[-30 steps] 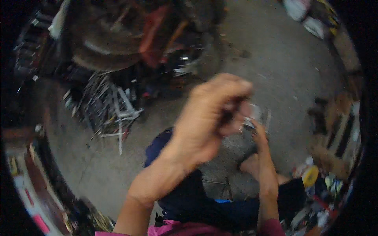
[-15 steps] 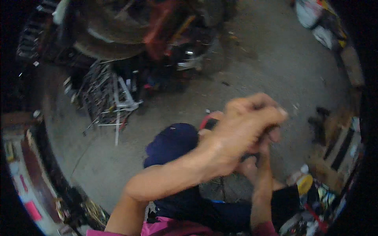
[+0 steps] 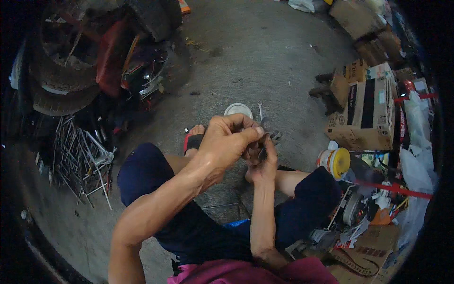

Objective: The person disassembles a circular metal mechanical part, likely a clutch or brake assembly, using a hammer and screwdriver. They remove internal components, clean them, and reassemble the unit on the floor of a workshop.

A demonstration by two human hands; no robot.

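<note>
Both hands meet above the floor in front of my legs. My left hand (image 3: 220,144) is closed, its thumb and fingers pinched together. Just below its fingertips, my right hand (image 3: 265,165) is curled, palm up, with its thumb raised. A small dark thing seems to lie between the two hands, but the fingers hide most of it and its kind cannot be made out. On the floor past my hands lies a white round lid or dish (image 3: 239,110). Beside it is a metal wrench (image 3: 260,111), and more metal tools (image 3: 275,137) show near my right fingers.
At left are a pile of metal rods (image 3: 71,151), tyres (image 3: 64,102) and a red metal part (image 3: 111,59). Cardboard boxes (image 3: 364,116), a bucket with yellow on it (image 3: 339,162) and plastic bags (image 3: 418,142) crowd the right. My sandalled foot (image 3: 194,141) rests behind my left hand.
The view has swung to the right, so the rods and tyres sit farther left and more boxes show. My hands stay together, now nearer the middle and sharper.
</note>
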